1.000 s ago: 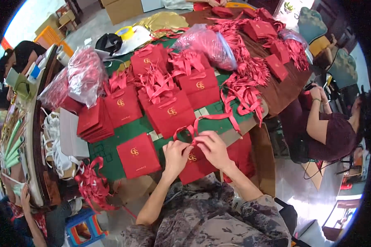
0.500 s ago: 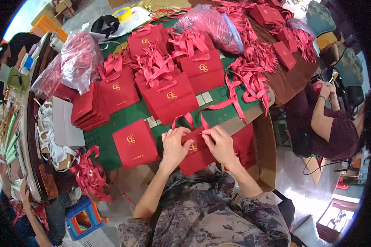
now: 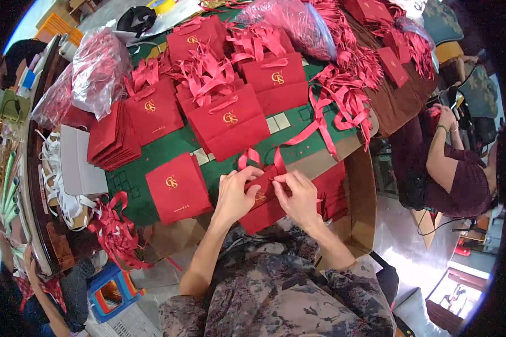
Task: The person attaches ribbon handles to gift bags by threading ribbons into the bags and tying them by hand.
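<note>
At the green desk [image 3: 130, 180]'s near edge, we clamp a red bag [image 3: 261, 216] in our left hand [image 3: 234, 194]'s fingers. Our right hand [image 3: 299, 197] pinches ribbon [image 3: 279, 162] at its top.

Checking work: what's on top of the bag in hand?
On the bag: ribbon at the upper edge, a gold emblem. What the left hand and right hand cover can't be seen.

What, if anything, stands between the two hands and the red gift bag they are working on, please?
Nothing visible stands in the way: the left hand and right hand are both at the upper part of the red gift bag. The red ribbon rises beyond the fingertips, not between.
</note>
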Motion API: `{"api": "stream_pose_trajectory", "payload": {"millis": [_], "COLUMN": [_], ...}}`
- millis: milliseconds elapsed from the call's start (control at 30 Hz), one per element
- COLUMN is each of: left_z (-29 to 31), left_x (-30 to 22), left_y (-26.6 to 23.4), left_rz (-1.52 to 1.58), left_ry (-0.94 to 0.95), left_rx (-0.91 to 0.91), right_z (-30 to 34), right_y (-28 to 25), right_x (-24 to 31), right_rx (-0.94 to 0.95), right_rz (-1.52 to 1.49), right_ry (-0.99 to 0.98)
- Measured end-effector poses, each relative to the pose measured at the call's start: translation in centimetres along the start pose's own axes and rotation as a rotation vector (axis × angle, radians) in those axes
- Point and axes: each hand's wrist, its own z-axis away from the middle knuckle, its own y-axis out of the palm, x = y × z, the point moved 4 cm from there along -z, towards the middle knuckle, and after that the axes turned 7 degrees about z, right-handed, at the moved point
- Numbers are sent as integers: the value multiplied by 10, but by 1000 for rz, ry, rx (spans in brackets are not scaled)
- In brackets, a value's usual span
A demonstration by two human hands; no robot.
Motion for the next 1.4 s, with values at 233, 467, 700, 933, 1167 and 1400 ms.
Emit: {"api": "stream_pose_trajectory", "payload": {"millis": [233, 467, 700, 933, 1167, 1400], "left_z": [-2, 0, 3, 6, 3, 4], "left_x": [8, 24, 13, -4, 18, 29], "left_y": [2, 13, 12, 8, 16, 23], "left_rz": [352, 577, 451, 132, 368, 529], "left_ry": [-236, -234, -203, -122, -151, -313], "left_rx": [146, 221, 185, 83, 86, 201], "right_z": [1, -2, -11, -12, -14, -4], "right_y": [0, -2, -4, 4, 2, -3], "right_x": [3, 5, 14, 17, 3, -5], "right_rx": [0, 31, 133, 171, 248, 243], "right_rz": [16, -19, 130, 278, -62, -178], "right_ry": [0, -4, -173, -264, 6, 138]}}
